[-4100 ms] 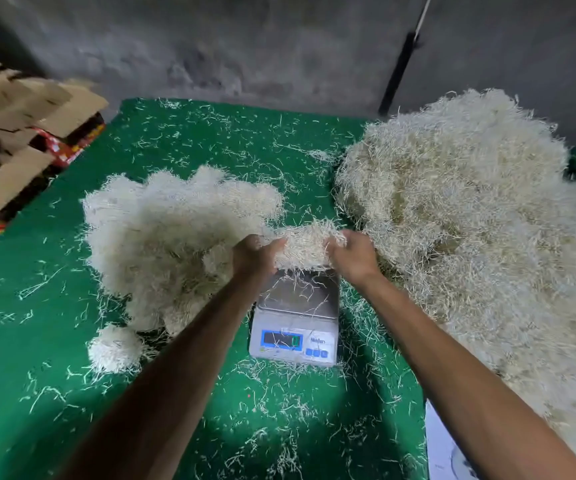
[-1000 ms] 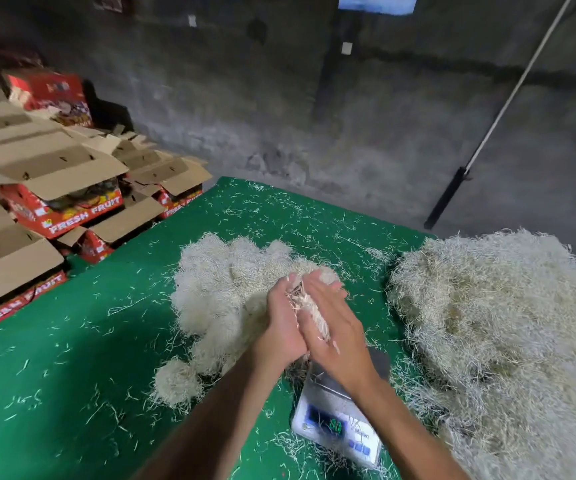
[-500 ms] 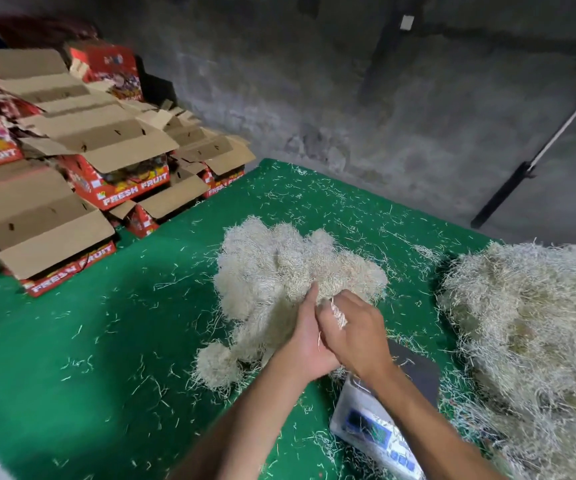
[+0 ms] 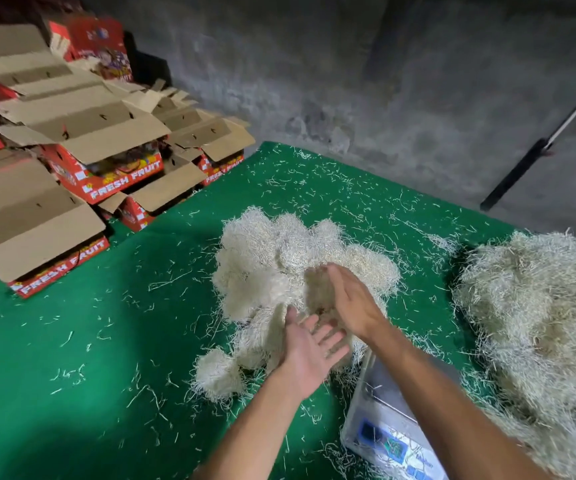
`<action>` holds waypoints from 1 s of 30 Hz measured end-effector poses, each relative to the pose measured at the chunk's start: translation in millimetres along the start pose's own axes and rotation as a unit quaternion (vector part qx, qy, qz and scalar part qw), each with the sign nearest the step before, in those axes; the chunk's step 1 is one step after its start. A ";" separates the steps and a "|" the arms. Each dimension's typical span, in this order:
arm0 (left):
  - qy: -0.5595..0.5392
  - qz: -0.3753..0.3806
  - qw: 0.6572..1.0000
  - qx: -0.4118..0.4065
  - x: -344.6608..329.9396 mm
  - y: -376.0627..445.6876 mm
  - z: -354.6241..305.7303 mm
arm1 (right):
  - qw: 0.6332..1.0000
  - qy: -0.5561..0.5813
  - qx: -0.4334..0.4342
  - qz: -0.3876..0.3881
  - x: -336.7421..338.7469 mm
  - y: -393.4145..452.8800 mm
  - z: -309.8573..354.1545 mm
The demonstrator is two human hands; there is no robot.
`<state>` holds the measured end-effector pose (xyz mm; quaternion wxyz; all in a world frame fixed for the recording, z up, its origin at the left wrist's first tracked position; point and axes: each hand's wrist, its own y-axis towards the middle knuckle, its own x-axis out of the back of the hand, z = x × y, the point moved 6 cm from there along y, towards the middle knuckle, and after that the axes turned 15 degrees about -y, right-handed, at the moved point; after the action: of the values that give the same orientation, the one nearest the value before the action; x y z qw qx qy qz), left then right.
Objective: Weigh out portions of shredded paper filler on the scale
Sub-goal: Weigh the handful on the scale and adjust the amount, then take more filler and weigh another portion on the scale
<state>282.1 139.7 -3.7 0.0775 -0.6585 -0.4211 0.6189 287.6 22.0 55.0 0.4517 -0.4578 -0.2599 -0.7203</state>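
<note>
Where the hands part: a blurred wad of shredded paper filler (image 4: 317, 289) sits between them
Portion heap (image 4: 279, 271): just beyond both palms
Left hand (image 4: 309, 355): spread flat, gripping nothing
Right hand (image 4: 352, 303): splayed, empty
Scale (image 4: 388, 420): under the right forearm, on green cloth (image 4: 71, 341)

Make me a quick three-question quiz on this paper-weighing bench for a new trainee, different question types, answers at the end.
1. True or false: the left hand is clenched around a wad of shredded paper.
2. Multiple choice: where does the scale sit relative to the big loose heap? A) left of it B) right of it C) on top of it
3. Fill in: the red cartons beside the green table read "FRESH ____".

Key:
1. False; its fingers are spread open, as are those of the right hand, above the pile of rounded portions.
2. A
3. FRUIT
</note>
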 end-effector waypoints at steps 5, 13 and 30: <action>0.088 0.026 0.995 0.033 -31.7 9.2 48.5 | 0.997 0.025 -0.039 -0.069 21.0 -48.9 -61.2; 0.201 0.048 0.970 0.126 -75.6 34.4 193.1 | 0.975 -0.031 -0.168 -0.145 47.8 -157.1 -210.8; 0.427 0.014 0.879 0.212 -16.0 96.5 396.4 | 0.862 0.311 -0.399 -0.017 -52.4 -295.0 -380.6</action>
<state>-20.7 -98.0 -139.8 0.3783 -0.8326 -0.1969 0.3534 -127.1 -121.6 -149.9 0.2755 -0.3461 0.1956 -0.8753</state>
